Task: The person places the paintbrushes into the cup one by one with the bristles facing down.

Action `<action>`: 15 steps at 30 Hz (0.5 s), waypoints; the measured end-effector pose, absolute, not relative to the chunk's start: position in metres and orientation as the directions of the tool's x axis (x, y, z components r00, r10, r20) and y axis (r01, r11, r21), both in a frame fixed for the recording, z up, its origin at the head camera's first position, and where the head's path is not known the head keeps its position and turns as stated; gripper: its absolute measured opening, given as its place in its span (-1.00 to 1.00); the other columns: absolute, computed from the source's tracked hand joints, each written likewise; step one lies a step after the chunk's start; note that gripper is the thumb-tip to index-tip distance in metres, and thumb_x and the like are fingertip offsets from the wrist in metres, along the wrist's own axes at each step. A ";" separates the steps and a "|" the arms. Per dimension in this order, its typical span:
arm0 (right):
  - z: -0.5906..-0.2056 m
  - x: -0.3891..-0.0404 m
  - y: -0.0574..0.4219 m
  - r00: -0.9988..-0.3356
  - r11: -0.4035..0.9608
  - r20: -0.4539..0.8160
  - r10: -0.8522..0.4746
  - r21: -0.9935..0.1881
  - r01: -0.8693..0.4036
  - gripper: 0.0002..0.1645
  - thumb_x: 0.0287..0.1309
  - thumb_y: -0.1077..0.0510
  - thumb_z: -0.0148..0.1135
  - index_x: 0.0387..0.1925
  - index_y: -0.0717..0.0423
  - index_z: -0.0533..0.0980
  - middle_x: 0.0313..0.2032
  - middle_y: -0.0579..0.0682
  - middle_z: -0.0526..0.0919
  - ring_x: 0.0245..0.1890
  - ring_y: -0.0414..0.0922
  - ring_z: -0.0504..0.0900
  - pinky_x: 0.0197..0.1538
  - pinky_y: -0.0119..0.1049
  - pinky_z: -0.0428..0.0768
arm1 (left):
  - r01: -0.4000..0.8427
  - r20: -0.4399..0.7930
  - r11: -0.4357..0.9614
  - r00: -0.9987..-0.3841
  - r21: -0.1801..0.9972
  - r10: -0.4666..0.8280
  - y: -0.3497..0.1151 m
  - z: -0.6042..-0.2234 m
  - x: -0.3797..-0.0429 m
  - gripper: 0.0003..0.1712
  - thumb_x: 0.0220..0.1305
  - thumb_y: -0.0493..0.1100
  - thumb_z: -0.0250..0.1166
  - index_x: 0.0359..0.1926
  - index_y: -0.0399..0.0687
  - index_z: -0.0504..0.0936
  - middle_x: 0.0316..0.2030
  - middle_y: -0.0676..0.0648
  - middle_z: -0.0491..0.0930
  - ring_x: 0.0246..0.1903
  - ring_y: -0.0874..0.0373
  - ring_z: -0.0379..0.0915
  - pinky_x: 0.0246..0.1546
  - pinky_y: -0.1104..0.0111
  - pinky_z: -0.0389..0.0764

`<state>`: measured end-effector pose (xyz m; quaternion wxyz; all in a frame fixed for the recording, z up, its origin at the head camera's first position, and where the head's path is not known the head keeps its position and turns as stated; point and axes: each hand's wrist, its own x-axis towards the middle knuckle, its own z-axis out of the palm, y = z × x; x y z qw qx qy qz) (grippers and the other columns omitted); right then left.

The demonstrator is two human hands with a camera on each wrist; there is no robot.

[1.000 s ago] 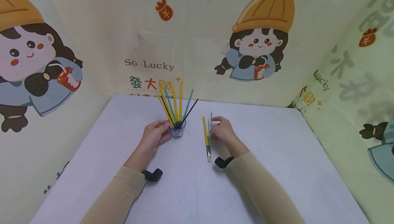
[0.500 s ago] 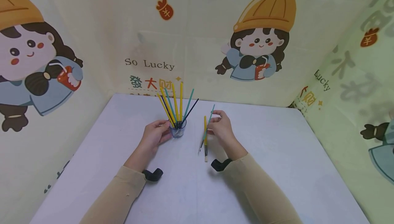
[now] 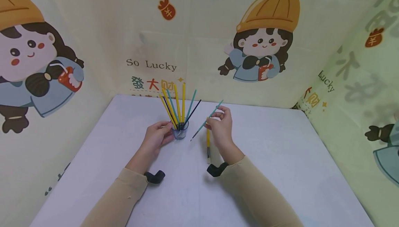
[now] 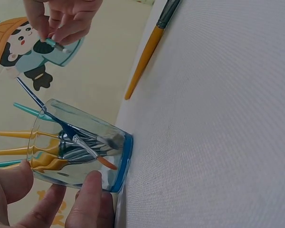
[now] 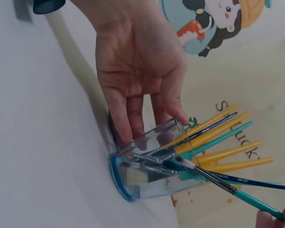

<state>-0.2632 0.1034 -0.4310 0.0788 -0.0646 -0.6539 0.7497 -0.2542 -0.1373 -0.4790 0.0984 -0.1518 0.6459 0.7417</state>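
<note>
A clear cup with a blue base [image 3: 179, 135] stands upright on the table, holding several yellow, teal and dark blue paintbrushes [image 5: 218, 156], bristles down. My left hand [image 3: 158, 134] holds the cup from its left side, the thumb at the rim and the fingers along the wall. To the right, my right hand [image 3: 222, 124] pinches a teal paintbrush [image 3: 201, 128] by its handle. That brush slants in the air, its tip pointing down and left towards the cup, apart from it. A flat yellow paintbrush [image 3: 208, 140] lies on the table below the right hand, which partly covers its upper end.
The white table [image 3: 149, 206] meets a cartoon-printed cloth backdrop [image 3: 199, 46] at the back and both sides. A black wrist piece [image 3: 154, 177] sits on the left wrist, and another black piece [image 3: 217, 169] on the right.
The right hand has lifted the teal paintbrush from beside the yellow one and tilted it, swinging its tip left towards the cup. The yellow brush shifted slightly left. The left hand stays in place.
</note>
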 end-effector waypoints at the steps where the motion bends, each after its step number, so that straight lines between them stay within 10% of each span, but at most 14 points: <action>1: -0.431 -0.262 0.102 -0.977 -0.147 0.016 0.211 -0.988 -0.047 -0.30 0.24 0.49 0.28 0.33 0.03 0.33 -0.16 0.01 0.52 -0.31 -0.04 0.64 -0.19 -0.29 0.86 | -0.344 -0.355 -0.145 -0.933 0.927 -0.052 -0.137 -0.479 -0.254 -0.58 0.58 -0.02 0.32 0.30 -0.10 0.61 0.17 -0.12 0.65 0.13 0.04 0.61 0.22 0.23 0.79; 15: -0.422 -0.264 0.081 -0.958 -0.330 0.114 0.264 -0.922 -0.201 -0.27 0.18 0.60 0.25 0.27 0.05 0.29 -0.15 -0.02 0.47 -0.38 -0.18 0.65 -0.21 -0.33 0.85 | -0.348 -0.356 -0.135 -0.934 0.928 -0.043 -0.138 -0.477 -0.253 -0.54 0.58 0.00 0.31 0.34 -0.10 0.59 0.18 -0.12 0.63 0.16 0.04 0.58 0.29 0.19 0.75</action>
